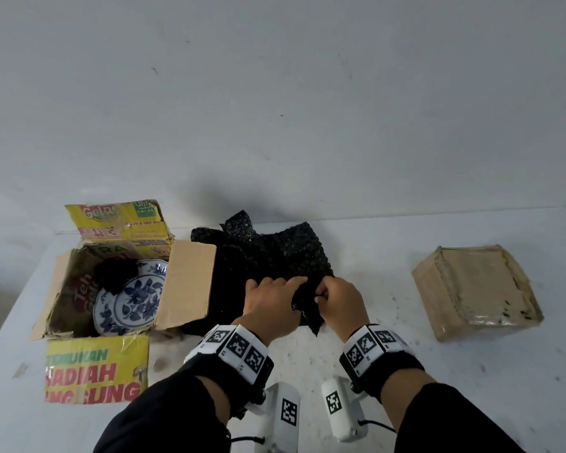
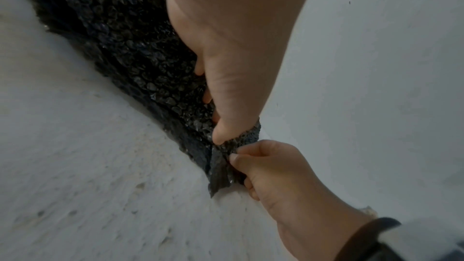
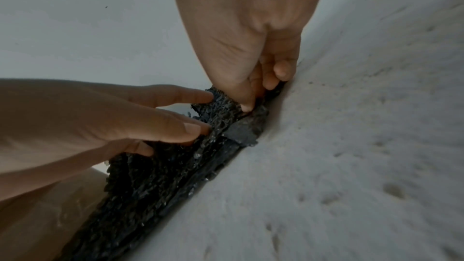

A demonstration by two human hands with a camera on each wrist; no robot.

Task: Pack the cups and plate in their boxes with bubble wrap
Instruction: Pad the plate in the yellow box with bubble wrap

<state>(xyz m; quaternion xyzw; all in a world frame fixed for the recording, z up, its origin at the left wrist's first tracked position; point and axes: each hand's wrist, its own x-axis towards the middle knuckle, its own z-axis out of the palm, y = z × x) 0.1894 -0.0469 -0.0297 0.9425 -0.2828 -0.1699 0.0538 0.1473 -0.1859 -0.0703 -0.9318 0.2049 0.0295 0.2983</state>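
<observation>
A crumpled sheet of black bubble wrap (image 1: 265, 256) lies mid-table, beside an open cardboard box (image 1: 190, 282). Blue-and-white plates (image 1: 138, 299) lean inside that box with a black wrapped bundle (image 1: 115, 273) on top; no bare cups show. Both hands meet at the wrap's near right corner. My left hand (image 1: 294, 286) lies over the wrap (image 2: 125, 47) and pinches a raised fold between thumb and fingers (image 3: 200, 94). My right hand (image 1: 321, 294) pinches the corner flap with thumb and curled fingers (image 3: 281, 70), lifting it just off the table.
A closed brown box (image 1: 474, 289) covered in tape sits at the right of the white speckled table (image 1: 373, 354). The open box's yellow printed flaps (image 1: 95, 371) spread toward the front left. A grey wall rises behind the table.
</observation>
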